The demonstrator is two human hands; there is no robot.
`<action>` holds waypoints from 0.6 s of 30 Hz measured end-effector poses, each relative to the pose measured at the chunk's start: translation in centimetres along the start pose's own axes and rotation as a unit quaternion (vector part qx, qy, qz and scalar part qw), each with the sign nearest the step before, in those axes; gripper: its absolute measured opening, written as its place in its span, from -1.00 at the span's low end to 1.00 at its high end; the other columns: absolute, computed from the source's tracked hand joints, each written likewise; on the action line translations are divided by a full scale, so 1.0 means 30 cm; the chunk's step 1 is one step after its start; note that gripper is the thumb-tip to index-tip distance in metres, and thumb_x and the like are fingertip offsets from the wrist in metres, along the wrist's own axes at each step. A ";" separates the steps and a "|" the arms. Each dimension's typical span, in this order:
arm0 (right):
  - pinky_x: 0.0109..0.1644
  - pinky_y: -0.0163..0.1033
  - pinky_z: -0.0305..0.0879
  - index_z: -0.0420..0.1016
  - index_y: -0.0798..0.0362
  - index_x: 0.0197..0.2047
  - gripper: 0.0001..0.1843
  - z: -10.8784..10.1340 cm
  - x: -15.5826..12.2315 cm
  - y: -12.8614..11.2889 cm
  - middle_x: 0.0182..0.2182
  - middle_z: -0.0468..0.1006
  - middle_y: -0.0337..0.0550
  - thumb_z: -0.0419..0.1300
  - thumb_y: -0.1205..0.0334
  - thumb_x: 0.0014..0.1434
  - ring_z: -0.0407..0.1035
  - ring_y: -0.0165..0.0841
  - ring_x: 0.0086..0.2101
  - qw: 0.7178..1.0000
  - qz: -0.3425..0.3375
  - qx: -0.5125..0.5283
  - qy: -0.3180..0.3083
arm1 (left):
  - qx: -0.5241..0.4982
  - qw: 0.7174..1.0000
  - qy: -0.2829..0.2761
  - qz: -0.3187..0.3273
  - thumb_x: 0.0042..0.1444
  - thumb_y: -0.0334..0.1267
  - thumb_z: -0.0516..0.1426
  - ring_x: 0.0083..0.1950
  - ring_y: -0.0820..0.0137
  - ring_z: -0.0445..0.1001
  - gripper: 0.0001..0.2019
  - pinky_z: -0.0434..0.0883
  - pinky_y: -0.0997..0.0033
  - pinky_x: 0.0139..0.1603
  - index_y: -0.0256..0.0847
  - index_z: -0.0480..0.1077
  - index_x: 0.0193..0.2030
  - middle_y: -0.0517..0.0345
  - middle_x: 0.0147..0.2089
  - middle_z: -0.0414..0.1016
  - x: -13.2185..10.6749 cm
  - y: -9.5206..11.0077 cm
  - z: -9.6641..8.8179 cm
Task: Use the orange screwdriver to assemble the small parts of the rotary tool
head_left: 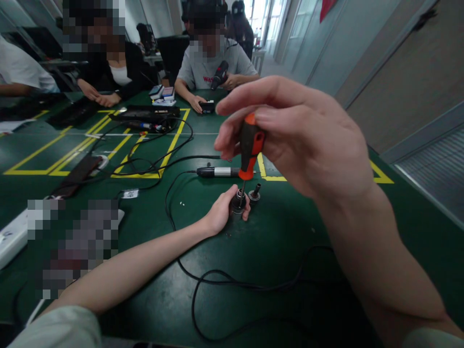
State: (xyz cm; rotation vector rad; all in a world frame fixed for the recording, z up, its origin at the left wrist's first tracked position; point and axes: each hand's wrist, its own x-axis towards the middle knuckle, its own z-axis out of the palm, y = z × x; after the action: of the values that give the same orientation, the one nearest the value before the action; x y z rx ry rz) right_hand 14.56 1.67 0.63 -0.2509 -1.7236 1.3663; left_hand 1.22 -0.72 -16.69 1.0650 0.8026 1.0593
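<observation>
My right hand [300, 130] grips a screwdriver [250, 150] with a red and dark grey handle, its fingers closed around the upper end. The shaft points down, and its tip goes into or against a small dark metal cylindrical part [238, 205]; which of the two is hidden. Around that part my left hand [222, 211] is closed, steadying it on the green tabletop. Just right of it stands a small metal piece with a round flange and a stem [255, 194]. Behind lies a black and silver pen-shaped electric tool [219, 172] with a cord.
Black cables [232, 285] loop over the green table [145, 304]. A white power strip [14, 241] and a dark phone-like slab [78, 176] are at left. Across the table, a person [217, 63] holds a drill [219, 75]; another person [116, 77] sits beside them.
</observation>
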 end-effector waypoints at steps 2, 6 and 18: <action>-0.07 -0.18 0.61 0.57 0.03 -0.23 -0.73 0.004 0.007 0.002 -0.30 0.66 -0.20 0.04 0.32 0.38 0.59 -0.29 -0.24 0.999 0.018 0.048 -0.002 | 0.001 1.000 0.000 0.006 0.27 0.35 -0.03 -0.48 0.39 0.35 -0.38 0.29 0.34 -0.29 -0.21 0.37 -0.43 0.18 -0.57 0.38 0.000 0.001 0.000; -0.37 -0.29 0.44 0.54 -0.07 -0.42 -0.69 0.022 0.020 0.012 -0.36 0.58 -0.25 0.01 0.33 0.20 0.46 -0.35 -0.41 0.995 0.035 0.084 0.029 | 0.013 1.000 0.005 0.021 0.28 0.34 -0.06 -0.49 0.39 0.33 -0.38 0.29 0.33 -0.29 -0.20 0.36 -0.44 0.18 -0.58 0.36 -0.001 -0.002 -0.003; -0.61 -0.43 0.00 0.24 0.00 -0.40 -0.64 0.079 0.017 0.013 -0.59 0.29 -0.38 -0.18 0.36 0.42 0.03 -0.52 -0.67 0.977 0.026 0.210 0.013 | 0.030 0.998 0.017 0.043 0.35 0.28 -0.12 -0.48 0.39 0.36 -0.38 0.32 0.34 -0.28 -0.20 0.38 -0.44 0.16 -0.57 0.40 0.015 -0.032 -0.024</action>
State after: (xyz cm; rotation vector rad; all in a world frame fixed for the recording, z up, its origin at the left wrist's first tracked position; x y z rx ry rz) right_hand 12.38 0.52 0.59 -0.0752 -1.3735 1.7173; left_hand 0.98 -0.20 -17.85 1.1436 0.8279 1.1340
